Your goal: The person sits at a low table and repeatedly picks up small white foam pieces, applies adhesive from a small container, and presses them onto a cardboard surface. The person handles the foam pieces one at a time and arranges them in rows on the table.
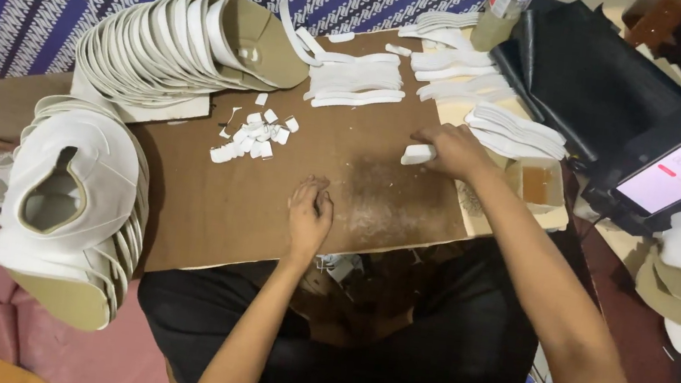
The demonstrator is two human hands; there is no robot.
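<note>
White foam piece (419, 153), small and blocky, sits near the right edge of the brown cardboard board (270, 200), pinched in the fingers of the right hand (454, 151). The left hand (309, 214) rests near the board's front edge, fingers curled shut, holding nothing visible. A scatter of small white rectangular tabs (253, 137), too many to count, lies mid-board. Curved white strips (354, 81) pile at the far edge; two stacks of shaped white shoe uppers (160, 39) occupy the left side.

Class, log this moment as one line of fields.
left hand: fist resting on brown board | right hand: holding white strip | nearby: small white pieces, glue tray
</note>
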